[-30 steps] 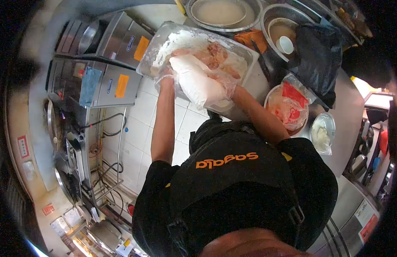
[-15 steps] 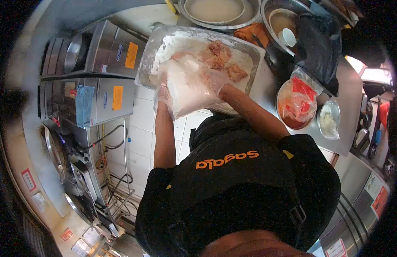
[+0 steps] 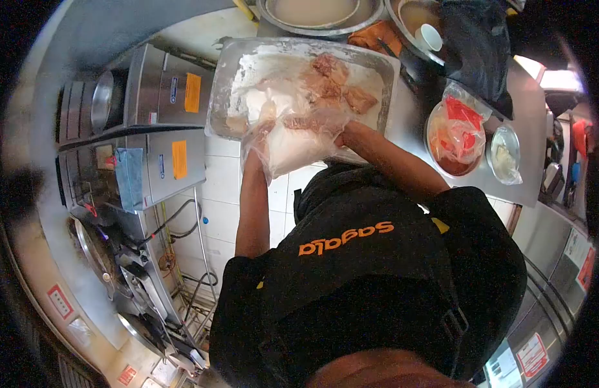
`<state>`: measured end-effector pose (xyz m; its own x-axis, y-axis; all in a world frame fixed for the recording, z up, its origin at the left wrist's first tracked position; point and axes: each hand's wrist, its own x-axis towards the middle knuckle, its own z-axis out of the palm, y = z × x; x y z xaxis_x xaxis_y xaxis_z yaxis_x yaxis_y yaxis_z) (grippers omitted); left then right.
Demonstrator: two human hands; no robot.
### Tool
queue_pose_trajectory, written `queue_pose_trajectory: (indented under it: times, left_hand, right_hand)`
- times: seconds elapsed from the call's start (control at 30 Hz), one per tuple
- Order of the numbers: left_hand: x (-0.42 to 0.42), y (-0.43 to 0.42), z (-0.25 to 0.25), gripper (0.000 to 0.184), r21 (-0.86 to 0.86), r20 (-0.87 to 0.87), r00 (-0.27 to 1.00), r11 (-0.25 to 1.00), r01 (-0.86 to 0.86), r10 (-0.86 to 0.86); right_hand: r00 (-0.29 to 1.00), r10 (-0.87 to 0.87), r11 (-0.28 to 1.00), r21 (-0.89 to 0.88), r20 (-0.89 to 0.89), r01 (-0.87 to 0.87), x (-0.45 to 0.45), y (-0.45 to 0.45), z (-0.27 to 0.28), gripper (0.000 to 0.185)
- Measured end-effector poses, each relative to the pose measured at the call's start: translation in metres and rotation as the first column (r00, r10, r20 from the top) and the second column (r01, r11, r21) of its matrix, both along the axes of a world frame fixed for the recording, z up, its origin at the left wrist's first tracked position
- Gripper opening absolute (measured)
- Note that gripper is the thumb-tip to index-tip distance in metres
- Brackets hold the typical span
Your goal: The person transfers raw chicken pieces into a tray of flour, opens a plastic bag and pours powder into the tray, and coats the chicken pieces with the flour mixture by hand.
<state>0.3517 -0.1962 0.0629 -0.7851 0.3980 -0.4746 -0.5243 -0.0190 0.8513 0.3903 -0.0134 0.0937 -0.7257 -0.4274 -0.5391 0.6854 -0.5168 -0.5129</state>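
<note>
A bag of white powder [image 3: 302, 154] is gripped by both gloved hands, the left hand [image 3: 263, 134] curled around one side, the right hand [image 3: 320, 121] across its top, at the tray [image 3: 223, 87].

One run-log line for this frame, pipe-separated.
left hand: holding bag of white powder | right hand: holding same bag | bag: over near side of tray | in tray: loose powder, meat pieces

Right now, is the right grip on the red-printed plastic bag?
No: the right grip is on the bag of white powder; the red-printed plastic bag lies in a round bowl.
</note>
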Motion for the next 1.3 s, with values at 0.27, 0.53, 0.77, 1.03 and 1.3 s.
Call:
queue_pose_trajectory:
  times: [0.27,0.53,0.77,1.03,1.3]
  left_hand:
    - [0.005,0.004,0.023,0.043,0.059,0.058,0.986,0.985,-0.160,0.157]
    - [0.006,0.015,0.031,0.046,0.040,0.114,0.956,0.961,-0.275,0.269]
    - [0.000,-0.006,-0.006,0.053,0.206,0.224,0.959,0.953,-0.221,0.174]
    - [0.019,0.044,0.078,0.047,0.013,0.098,0.911,0.914,-0.405,0.402]
    - [0.010,0.033,0.048,0.048,-0.079,0.117,0.978,0.983,-0.164,0.173]
  right_hand:
    - [0.990,-0.125,0.983,-0.143,-0.070,0.114,0.001,-0.007,-0.016,0.023]
    - [0.809,0.046,0.804,0.502,-0.586,0.318,-0.006,-0.010,-0.076,0.042]
    - [0.789,0.391,0.682,0.725,-0.473,0.097,0.001,0.016,-0.016,0.046]
    - [0.806,0.158,0.658,0.669,-0.570,0.344,-0.012,0.015,-0.069,0.042]
    - [0.644,0.676,0.124,0.916,-0.359,0.381,-0.015,0.033,-0.024,0.028]
